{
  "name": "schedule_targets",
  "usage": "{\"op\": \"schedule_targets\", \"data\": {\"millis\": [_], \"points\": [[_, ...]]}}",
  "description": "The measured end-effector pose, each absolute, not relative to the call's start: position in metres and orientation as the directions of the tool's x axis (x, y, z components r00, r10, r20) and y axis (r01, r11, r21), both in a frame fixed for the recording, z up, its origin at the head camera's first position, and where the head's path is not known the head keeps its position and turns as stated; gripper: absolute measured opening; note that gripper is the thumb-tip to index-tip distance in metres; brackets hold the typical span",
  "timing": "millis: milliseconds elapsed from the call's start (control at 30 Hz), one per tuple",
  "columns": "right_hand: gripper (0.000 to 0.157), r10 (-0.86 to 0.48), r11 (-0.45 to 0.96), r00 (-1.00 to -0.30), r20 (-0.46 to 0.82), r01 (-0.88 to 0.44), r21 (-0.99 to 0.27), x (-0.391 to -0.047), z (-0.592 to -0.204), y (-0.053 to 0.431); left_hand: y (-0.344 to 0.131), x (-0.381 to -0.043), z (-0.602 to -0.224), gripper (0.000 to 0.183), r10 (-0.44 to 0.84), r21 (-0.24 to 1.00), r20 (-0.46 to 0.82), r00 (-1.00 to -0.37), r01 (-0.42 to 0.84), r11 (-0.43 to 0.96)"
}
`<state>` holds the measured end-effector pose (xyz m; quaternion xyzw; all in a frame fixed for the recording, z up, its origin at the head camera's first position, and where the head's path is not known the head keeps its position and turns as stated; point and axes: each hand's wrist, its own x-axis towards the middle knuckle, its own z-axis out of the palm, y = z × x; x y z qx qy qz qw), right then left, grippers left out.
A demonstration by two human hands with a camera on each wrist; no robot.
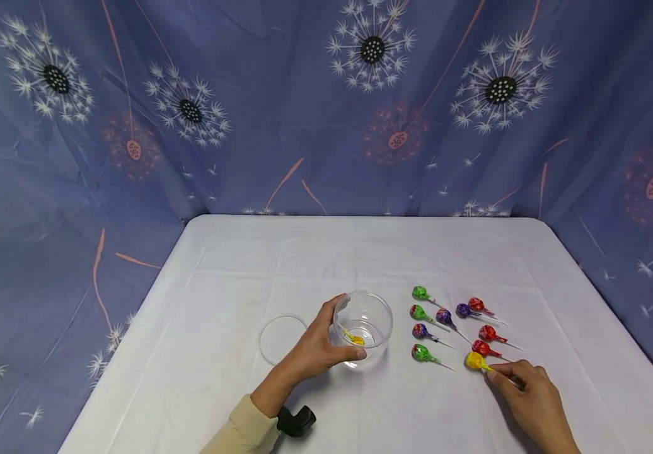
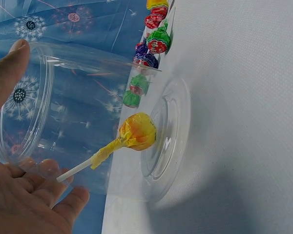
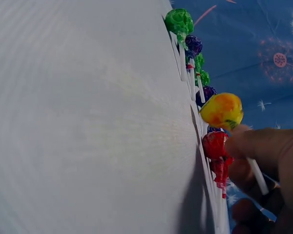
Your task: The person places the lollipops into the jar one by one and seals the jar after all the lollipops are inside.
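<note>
My left hand (image 1: pixel 317 347) grips a clear plastic jar (image 1: pixel 369 315) from its left side, thumb in front and fingers behind. Inside the jar a yellow-wrapped lollipop (image 2: pixel 136 132) leans, its head near the bottom and its white stick toward the mouth. My right hand (image 1: pixel 531 400) pinches a second yellow lollipop (image 1: pixel 476 361) by its stick, just below the wrapped head. In the right wrist view this yellow lollipop (image 3: pixel 222 111) overlaps the red lollipops (image 3: pixel 216 145) behind it. The palm side of the right hand is partly hidden in the head view.
Between the hands lie green lollipops (image 1: pixel 421 353), purple lollipops (image 1: pixel 420 331) and red lollipops (image 1: pixel 489 333) on the white table (image 1: pixel 247 265). A clear round lid (image 1: pixel 261 340) lies left of the jar. A black object (image 1: pixel 298 422) is beside the left sleeve (image 1: pixel 247 425).
</note>
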<state>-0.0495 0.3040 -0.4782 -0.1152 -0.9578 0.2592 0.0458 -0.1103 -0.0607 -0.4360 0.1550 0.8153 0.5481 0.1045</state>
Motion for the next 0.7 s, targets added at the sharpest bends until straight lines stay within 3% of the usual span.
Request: {"op": "schedule_targets", "data": {"millis": [300,700], "points": [[0.009,0.186,0.830,-0.942,0.279,-0.002,-0.558,-0.046,-0.465,0.296,-0.060,-0.110,-0.436,0.096,0.364,0.926,-0.012,-0.931,0.127,0.355],[0.011,0.164,0.747,-0.908,0.387,-0.142,-0.650,-0.057,-0.441,0.270,-0.061,-0.110,-0.436,0.096,0.370,0.925,-0.003,-0.929,0.138,0.355]]}}
